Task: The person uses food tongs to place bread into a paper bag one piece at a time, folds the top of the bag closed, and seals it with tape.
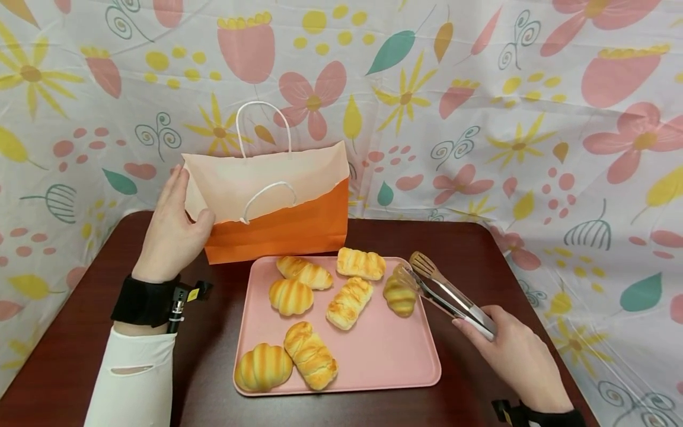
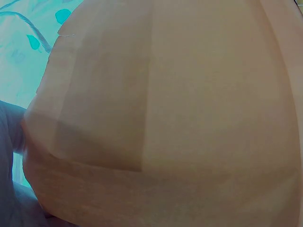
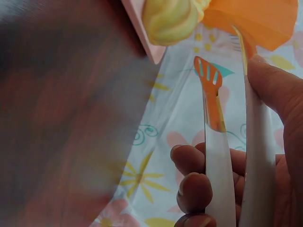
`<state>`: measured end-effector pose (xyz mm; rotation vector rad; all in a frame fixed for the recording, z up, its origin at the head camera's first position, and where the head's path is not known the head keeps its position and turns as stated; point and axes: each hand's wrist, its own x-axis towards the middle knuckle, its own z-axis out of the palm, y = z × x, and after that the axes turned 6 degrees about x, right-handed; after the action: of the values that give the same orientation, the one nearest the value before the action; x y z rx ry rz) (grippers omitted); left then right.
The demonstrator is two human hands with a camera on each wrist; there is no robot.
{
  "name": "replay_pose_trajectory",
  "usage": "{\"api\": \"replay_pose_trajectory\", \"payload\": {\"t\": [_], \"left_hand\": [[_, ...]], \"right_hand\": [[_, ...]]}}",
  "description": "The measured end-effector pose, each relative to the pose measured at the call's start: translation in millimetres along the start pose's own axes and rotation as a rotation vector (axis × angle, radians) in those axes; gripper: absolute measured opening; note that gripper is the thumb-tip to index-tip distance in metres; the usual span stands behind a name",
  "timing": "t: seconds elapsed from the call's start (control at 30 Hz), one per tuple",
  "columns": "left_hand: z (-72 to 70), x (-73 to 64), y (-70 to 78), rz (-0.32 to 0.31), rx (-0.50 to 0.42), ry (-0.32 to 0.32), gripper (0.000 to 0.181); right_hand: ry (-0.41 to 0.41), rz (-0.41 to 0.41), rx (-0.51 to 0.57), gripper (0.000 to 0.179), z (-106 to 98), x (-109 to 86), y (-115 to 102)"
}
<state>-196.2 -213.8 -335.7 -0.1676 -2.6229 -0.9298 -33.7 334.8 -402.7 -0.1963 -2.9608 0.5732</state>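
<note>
Nearest on the right, the right hand [image 1: 520,359] has its fingers and thumb wrapped around the pair of tongs [image 1: 464,300], whose two arms stand spread apart. On the dark bench [image 1: 208,356], a pink tray [image 1: 384,367] carries seven breads, among them a ridged roll [image 1: 261,369] at its near left corner. The olive-tinted roll [image 1: 399,296] lies near the tray's far right corner, leftward and farther out from the right hand, clearly the nearer of the two hands; its long axis runs roughly near to far. One tong tip overlaps it in the head view, though whether they touch I cannot tell. Farther left, the left hand [image 1: 173,234] is spread with extended fingers against the left end of the orange paper bag [image 1: 288,231], which stands open-mouthed behind the tray. Beyond hangs a flowered cloth [image 1: 331,35].
</note>
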Motion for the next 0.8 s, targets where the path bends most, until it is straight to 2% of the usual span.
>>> {"api": "replay_pose_trajectory", "payload": {"t": [0.5, 0.8], "left_hand": [[-0.1, 0.5, -1.8, -0.001, -0.008, -0.005, 0.079], [-0.2, 0.6, -1.1, -0.003, -0.005, -0.005, 0.079]], "right_hand": [[-0.057, 0.125, -0.064, 0.071, 6, -25.6, -6], [-0.049, 0.174, -0.071, 0.082, 19, -34.1, -15]]}}
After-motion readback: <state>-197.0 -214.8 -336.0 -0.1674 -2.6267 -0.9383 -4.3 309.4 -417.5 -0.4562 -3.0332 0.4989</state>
